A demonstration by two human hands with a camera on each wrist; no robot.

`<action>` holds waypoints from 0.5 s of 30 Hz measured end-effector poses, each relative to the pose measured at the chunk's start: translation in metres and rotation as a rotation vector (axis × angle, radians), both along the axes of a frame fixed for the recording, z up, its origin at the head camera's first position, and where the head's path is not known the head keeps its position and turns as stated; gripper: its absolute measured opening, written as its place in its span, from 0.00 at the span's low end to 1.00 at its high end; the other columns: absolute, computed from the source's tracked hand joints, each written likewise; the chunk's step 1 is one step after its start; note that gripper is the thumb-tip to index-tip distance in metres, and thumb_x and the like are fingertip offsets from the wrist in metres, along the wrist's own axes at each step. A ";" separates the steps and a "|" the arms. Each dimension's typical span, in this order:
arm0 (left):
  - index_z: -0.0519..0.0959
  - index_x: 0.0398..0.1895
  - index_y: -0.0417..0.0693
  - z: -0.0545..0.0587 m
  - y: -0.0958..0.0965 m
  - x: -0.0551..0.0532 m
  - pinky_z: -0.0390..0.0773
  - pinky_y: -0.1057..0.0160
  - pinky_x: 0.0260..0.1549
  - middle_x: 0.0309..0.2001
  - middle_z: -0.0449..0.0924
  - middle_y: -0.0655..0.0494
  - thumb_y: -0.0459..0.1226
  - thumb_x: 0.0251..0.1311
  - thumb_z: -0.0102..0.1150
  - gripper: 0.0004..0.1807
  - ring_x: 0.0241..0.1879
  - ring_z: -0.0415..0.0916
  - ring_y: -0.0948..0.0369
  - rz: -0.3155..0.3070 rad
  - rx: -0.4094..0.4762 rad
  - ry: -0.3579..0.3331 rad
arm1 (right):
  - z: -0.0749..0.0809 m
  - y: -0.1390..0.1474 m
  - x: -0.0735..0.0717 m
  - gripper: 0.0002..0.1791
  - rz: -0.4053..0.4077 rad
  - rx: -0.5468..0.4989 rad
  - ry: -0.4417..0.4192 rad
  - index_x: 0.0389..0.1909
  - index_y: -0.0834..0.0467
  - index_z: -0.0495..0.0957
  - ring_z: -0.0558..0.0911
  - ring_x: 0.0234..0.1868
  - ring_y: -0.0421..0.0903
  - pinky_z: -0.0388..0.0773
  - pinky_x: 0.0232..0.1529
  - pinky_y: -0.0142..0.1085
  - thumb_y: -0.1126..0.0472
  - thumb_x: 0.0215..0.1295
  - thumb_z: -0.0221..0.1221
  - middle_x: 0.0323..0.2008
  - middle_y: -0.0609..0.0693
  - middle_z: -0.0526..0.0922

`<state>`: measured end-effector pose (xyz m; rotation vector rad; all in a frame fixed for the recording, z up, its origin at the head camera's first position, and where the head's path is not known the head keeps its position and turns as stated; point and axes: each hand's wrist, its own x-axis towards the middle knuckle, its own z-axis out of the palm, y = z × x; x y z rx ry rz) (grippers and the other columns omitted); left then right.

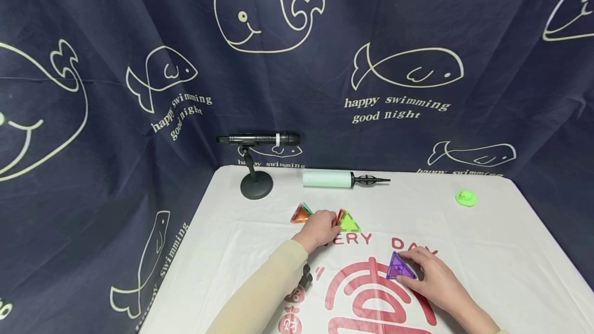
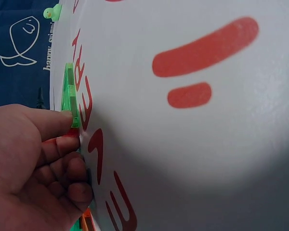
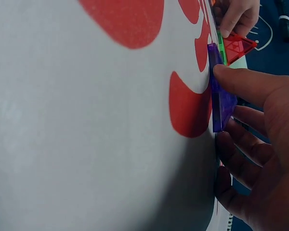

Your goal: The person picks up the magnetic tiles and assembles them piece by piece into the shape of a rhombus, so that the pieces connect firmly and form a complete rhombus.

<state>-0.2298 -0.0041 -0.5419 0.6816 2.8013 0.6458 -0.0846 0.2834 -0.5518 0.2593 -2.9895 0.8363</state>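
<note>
My left hand [image 1: 319, 227] pinches a triangular piece made of a green translucent magnetic tile [image 1: 349, 222] and a red tile [image 3: 238, 47] leaning together. In the left wrist view, the thumb lies against the green tile's edge, and the other fingers curl beneath. Just left of that hand, an orange tile [image 1: 301, 214] with a teal side stands on the table, partly hidden by the hand. Nearer the front right, my right hand [image 1: 433, 274] grips a purple triangular magnetic tile piece [image 1: 399, 267] between thumb and fingers. The purple piece is down at the tablecloth.
A microphone [image 1: 264, 139] on a round-based stand [image 1: 256, 185] occupies the back left. Beside it lies a pale green hand pump [image 1: 327, 179] with a black nozzle. A green rubber duck [image 1: 466, 198] sits at the back right. Behind the white-covered table [image 1: 223, 251] hangs a dark blue curtain [image 1: 325, 86].
</note>
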 end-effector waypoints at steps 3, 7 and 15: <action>0.72 0.23 0.51 0.000 0.000 0.000 0.69 0.65 0.26 0.20 0.70 0.60 0.42 0.71 0.64 0.17 0.22 0.70 0.64 0.000 0.002 -0.008 | 0.000 -0.001 0.000 0.35 -0.009 -0.017 0.006 0.57 0.58 0.83 0.83 0.51 0.58 0.78 0.54 0.60 0.48 0.49 0.81 0.53 0.60 0.84; 0.73 0.24 0.51 0.000 0.001 -0.001 0.69 0.65 0.26 0.21 0.71 0.60 0.42 0.72 0.63 0.16 0.23 0.70 0.64 0.007 -0.003 -0.023 | 0.001 -0.001 0.000 0.36 -0.021 -0.028 -0.025 0.59 0.56 0.81 0.83 0.47 0.54 0.79 0.52 0.58 0.51 0.50 0.81 0.49 0.56 0.85; 0.76 0.28 0.51 0.004 0.002 0.000 0.71 0.65 0.29 0.24 0.73 0.59 0.42 0.72 0.63 0.13 0.26 0.71 0.63 0.011 -0.034 -0.040 | 0.003 -0.001 -0.001 0.34 -0.001 -0.049 0.015 0.60 0.52 0.78 0.72 0.31 0.37 0.73 0.34 0.38 0.58 0.52 0.80 0.35 0.42 0.79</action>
